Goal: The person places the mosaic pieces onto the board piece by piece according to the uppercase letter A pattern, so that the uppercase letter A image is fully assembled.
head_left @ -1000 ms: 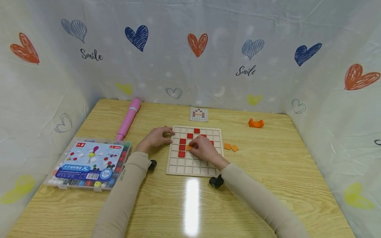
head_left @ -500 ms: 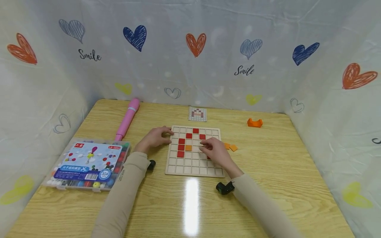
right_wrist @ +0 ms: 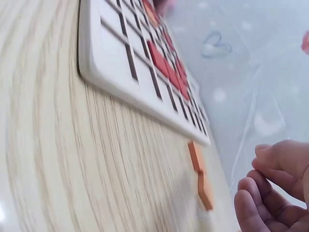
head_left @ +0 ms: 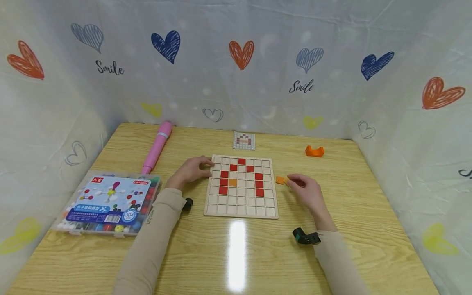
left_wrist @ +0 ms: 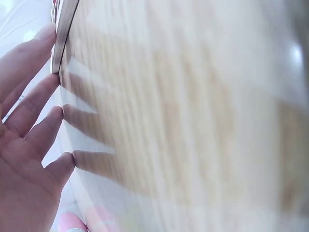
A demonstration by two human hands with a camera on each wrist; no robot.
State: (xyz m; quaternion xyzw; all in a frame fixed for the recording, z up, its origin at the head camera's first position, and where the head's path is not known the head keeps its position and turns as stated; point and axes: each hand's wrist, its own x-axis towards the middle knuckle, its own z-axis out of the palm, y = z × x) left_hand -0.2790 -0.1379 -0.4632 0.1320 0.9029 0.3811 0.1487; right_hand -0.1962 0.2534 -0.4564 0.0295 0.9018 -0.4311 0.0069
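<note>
A wooden grid board (head_left: 241,200) lies on the table with several red tiles (head_left: 259,184) in an arch shape. One orange tile (head_left: 233,182) sits in a cell inside the arch's left side. My left hand (head_left: 189,171) rests at the board's left edge; the left wrist view shows its fingers (left_wrist: 41,89) spread, thumb and index against the rim. To the right of the board, my right hand (head_left: 307,192) has its fingertips close to two loose orange tiles (head_left: 280,180). In the right wrist view, the loosely curled fingers hold nothing, beside the tiles (right_wrist: 204,192).
A small printed pattern card (head_left: 243,141) lies beyond the board. An orange plastic holder (head_left: 314,151) stands back right. On the left are a pink cylinder-shaped stick (head_left: 157,148) and a molecular model kit box (head_left: 107,203). A patterned curtain (head_left: 236,94) encloses the table.
My right hand has let go of an orange tile in the board and moved right to the loose tiles, uncovering the red tiles. The left hand stays at the edge.
</note>
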